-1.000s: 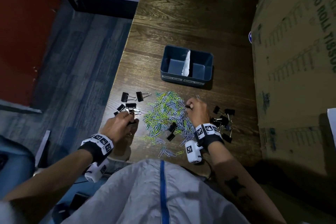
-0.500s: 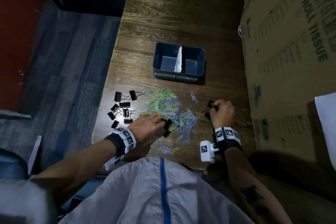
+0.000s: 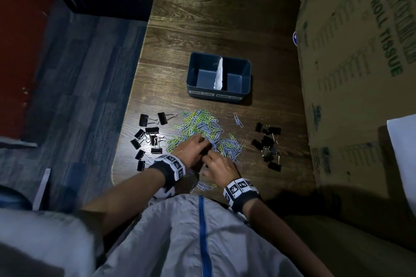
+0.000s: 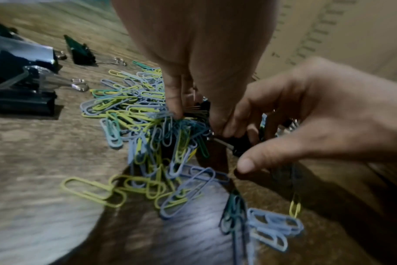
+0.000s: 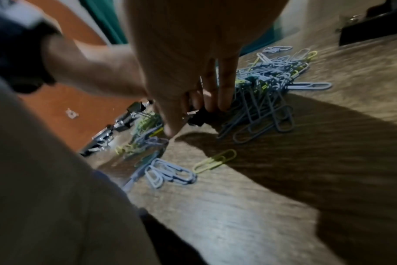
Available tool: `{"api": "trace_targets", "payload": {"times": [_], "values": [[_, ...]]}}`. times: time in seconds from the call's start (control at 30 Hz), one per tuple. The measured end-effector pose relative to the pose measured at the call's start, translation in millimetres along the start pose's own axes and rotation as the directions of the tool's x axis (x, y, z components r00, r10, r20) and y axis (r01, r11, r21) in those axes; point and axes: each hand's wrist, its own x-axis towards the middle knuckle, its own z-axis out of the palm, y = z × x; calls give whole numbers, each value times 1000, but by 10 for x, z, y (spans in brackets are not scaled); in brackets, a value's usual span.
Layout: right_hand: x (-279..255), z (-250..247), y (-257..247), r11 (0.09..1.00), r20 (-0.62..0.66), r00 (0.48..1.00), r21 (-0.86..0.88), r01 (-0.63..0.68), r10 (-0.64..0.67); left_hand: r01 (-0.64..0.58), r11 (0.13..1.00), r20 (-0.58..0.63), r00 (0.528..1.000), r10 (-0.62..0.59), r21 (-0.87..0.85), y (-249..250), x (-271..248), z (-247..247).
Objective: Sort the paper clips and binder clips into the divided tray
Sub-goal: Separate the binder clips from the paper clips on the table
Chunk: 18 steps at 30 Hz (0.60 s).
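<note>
With both hands meeting at the near edge of the paper clip pile (image 3: 202, 132), my left hand (image 3: 191, 150) and right hand (image 3: 219, 167) pinch a black binder clip (image 5: 198, 116) buried there, to free it for the still-empty divided tray (image 3: 193, 67) beyond the pile.

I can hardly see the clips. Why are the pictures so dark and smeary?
Head view: dim room, with glare on the table by the left binder clips. Left wrist view: paper clips sharp in the middle, blurred at the edges. Right wrist view: motion blur, a broad dark shadow on the table.
</note>
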Motion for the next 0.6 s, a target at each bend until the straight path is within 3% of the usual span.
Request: {"api": "trace_targets", "payload": {"times": [0.1,0.23,0.37,0.47,0.6], "values": [[-6,-29,45,1000,-4,1000,8,-18,18,48,993,-64,996,-55,-104,-9,-4,-34],[-19,-34,113,998,0,999,37,-42,42,12,933,-154,985,-72,-360,-36,-67,-176],[37,-26,101,999,14,1000,44,-22,22,45,846,-142,980,-141,-531,-124,-171,-319],[63,-77,89,998,-19,1000,60,8,-7,111,860,-161,963,-217,-498,-248,-268,-408],[58,-225,196,992,-224,970,112,-65,89,279,905,-252,896,-366,-320,-607,-393,-466]]}}
